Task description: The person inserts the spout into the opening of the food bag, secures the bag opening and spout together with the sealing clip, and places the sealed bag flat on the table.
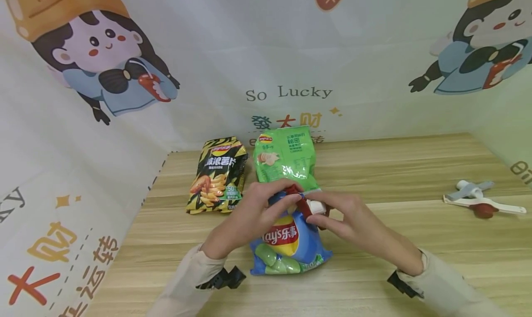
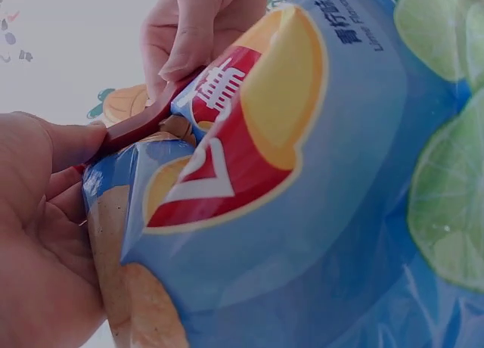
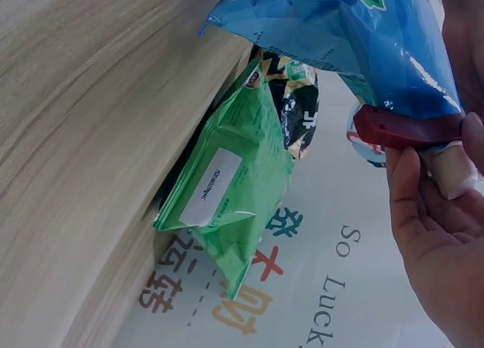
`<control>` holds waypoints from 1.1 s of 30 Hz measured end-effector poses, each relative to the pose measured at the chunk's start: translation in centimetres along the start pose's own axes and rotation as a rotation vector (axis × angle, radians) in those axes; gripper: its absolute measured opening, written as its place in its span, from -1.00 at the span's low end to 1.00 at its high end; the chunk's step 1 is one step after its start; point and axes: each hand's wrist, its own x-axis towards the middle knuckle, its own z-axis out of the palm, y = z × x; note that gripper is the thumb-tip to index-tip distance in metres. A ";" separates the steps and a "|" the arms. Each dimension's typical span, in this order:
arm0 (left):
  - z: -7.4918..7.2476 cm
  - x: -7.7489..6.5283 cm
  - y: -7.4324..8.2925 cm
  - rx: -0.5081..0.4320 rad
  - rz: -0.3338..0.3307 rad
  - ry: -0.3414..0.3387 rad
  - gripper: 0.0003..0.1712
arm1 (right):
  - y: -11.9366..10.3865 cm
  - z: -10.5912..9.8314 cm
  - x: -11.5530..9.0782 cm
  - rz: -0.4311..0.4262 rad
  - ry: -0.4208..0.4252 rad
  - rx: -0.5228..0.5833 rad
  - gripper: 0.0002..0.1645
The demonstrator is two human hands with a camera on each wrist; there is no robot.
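A blue Lay's chip bag (image 1: 278, 261) stands on the table between both hands, its top gathered and creased. Across that top lies a dark red bag clip (image 3: 401, 127) with a white cap-like part (image 3: 451, 170) at its right end. My left hand (image 1: 258, 208) pinches the clip's left end, thumb on the near side, beside the bag's folded edge in the left wrist view. With thumb and fingers my right hand (image 1: 353, 215) grips the clip's other end near the white part. Whether the clip is fully closed cannot be told.
Just behind the blue bag is a green chip bag (image 1: 287, 155). A black and yellow chip bag (image 1: 218, 178) lies to its left. At the table's right are a white strip with a red piece (image 1: 484, 210) and a grey-and-white piece (image 1: 471, 190). Printed cloth (image 1: 208, 54) hangs behind.
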 end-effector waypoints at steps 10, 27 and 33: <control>0.4 0.0 -0.1 0.038 0.015 0.022 -0.83 | 0.0 0.0 -0.1 -0.032 0.004 -0.051 -0.55; 0.6 -0.1 -0.1 0.083 0.012 0.068 -0.79 | 0.1 0.2 -0.1 0.004 0.012 -0.078 -0.59; 0.8 0.1 -0.2 0.117 -0.004 0.030 -0.79 | 0.0 0.5 -0.2 0.113 -0.057 -0.061 -0.51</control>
